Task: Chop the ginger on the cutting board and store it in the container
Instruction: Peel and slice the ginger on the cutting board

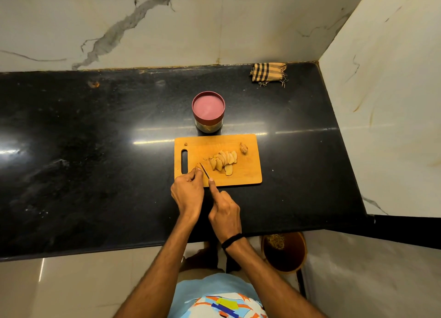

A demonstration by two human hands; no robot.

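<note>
- Rectangular wooden cutting board (241, 174): lies flat on the glossy black stone countertop (95, 162). Its long axis runs left to right and its handle slot is at the left end. Its near edge sits back from the counter's front edge.
- Open room: a broad stretch of countertop lies left of the board, and a narrower strip lies right of it before the white marble side wall (393, 103).
- Pale yellow ginger slices (223, 161): an overlapping fan at the board's middle, with the row running from near-left to far-right. One knobbly brown ginger end piece (243, 148) lies apart, toward the board's far-right corner.
- Slim steel knife (204, 170): the blade is over the board's near-left part, just left of the slices. Its long axis is diagonal and the tip points away from the person and slightly left.
- Right hand (224, 212): curled round the knife handle, which is hidden in the palm, with the index finger straight along the spine.
- Left hand (188, 193): fingers curled, with the tips on the board just left of the blade. Whether they pinch a piece cannot be told.
- Round clear container with a pink lid (208, 108): upright and lidded, just behind the board's far edge.
- Folded tan-and-black checked cloth (268, 72): well behind the board's right end, against the back wall.
- Round brown bin (284, 253): on the floor, below and in front of the board's right end.
</note>
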